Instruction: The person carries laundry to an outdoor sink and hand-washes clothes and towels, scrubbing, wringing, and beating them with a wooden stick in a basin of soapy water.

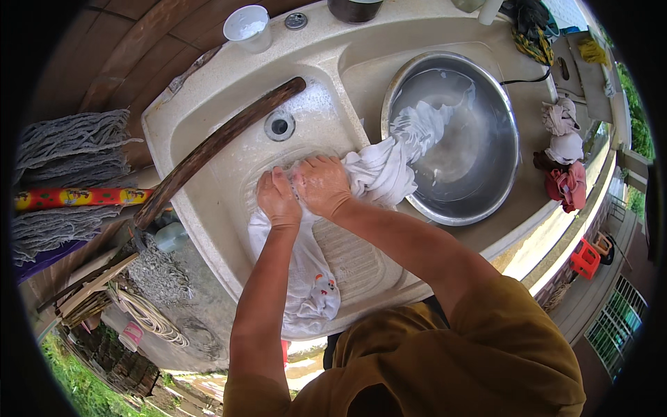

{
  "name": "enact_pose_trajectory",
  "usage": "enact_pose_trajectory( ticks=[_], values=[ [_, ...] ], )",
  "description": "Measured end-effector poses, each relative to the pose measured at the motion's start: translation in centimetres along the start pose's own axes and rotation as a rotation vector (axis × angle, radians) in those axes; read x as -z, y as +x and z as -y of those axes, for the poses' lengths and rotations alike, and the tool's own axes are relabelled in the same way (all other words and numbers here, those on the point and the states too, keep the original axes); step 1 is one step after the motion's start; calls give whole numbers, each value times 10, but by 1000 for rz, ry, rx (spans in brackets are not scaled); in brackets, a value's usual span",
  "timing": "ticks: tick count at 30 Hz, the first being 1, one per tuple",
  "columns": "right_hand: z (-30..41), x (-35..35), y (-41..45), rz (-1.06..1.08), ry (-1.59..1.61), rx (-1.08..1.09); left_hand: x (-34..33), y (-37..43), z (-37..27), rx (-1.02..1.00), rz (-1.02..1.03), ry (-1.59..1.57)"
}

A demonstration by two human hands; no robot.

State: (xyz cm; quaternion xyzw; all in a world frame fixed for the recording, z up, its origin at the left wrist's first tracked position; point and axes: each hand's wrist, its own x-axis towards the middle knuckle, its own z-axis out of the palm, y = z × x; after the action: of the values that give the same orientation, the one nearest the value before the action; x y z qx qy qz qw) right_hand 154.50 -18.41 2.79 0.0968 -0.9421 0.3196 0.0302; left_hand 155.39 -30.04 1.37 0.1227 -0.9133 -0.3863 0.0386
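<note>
Both hands grip a wet white cloth (383, 169) with soap suds on it, over the ribbed washboard (354, 255) of a speckled stone-like laundry sink (208, 140). My left hand (278, 195) and my right hand (322, 183) sit side by side, almost touching, knuckles up. From my right hand the cloth runs, twisted, over the divider and into the water of a steel basin (513, 140). Its other end spreads toward me below my left hand, and small red and orange marks show there. My palms and inner fingers are hidden.
A dark wooden stick (224, 146) slants across the left basin, beside the drain (280, 125). On the back rim stand a white plastic cup (248, 28) and a can (296, 21). Crumpled cloths (565, 151) lie along the right ledge. Grey mop heads (68, 146) hang at left.
</note>
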Motion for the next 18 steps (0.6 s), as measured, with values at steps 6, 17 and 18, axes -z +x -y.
enact_pose_trajectory(
  ticks=[6,17,18],
  values=[
    [-13,-4,11,27,21,-116,-26,26,21,12,-12,-24],
    [-82,104,-57,137,-24,-285,58,-19,-22,152,643,196],
    [-78,103,-54,112,6,-274,64,-29,-27,154,629,200]
  ],
)
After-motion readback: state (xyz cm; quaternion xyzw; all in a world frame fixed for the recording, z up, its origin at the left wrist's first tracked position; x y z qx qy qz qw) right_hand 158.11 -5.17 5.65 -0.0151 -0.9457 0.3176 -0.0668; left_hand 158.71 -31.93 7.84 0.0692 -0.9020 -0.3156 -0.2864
